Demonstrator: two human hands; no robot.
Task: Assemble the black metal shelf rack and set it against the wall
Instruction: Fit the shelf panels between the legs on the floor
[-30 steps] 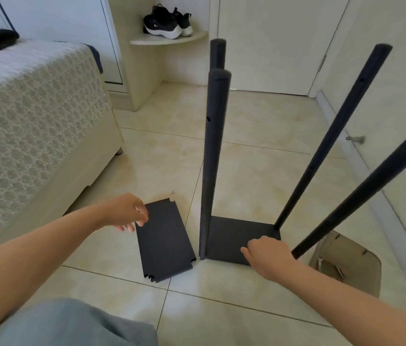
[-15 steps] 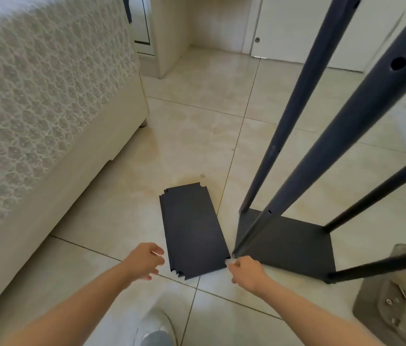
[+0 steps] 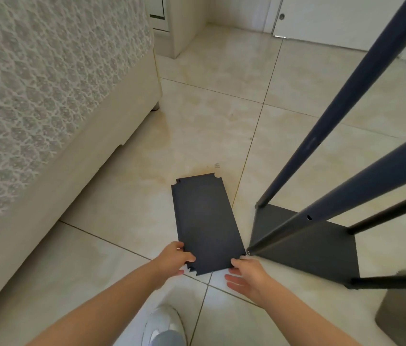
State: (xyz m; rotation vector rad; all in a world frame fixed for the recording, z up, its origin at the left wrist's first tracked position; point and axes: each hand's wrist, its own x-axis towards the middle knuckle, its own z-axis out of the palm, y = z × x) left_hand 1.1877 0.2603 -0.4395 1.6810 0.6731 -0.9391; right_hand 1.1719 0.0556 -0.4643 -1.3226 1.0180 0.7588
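Shelf rack point(image 3: 296, 245) — where, and how far along?

Half-built, standing on the floor point(image 3: 122, 221) at the right: only the base panel point(image 3: 326, 258) fitted, with four poles point(image 3: 311, 142) rising from its corners. Well apart from the bed point(image 3: 47, 96).

Step in hand?

Picking up the loose shelf panel point(image 3: 204, 221), lying flat just beside the base. Left hand point(image 3: 172, 260) gripping the near left corner, thumb on top, fingers point(image 3: 177, 245) curled round the edge. Right hand point(image 3: 249, 273) at the near right corner, fingers point(image 3: 233, 279) straight and low against the floor, thumb touching the edge — no real grip there yet, by the look of it.

Next?

Probably lifting it level, then lining up the notched corners with all four poles before lowering. Worth watching for tilt and jamming.
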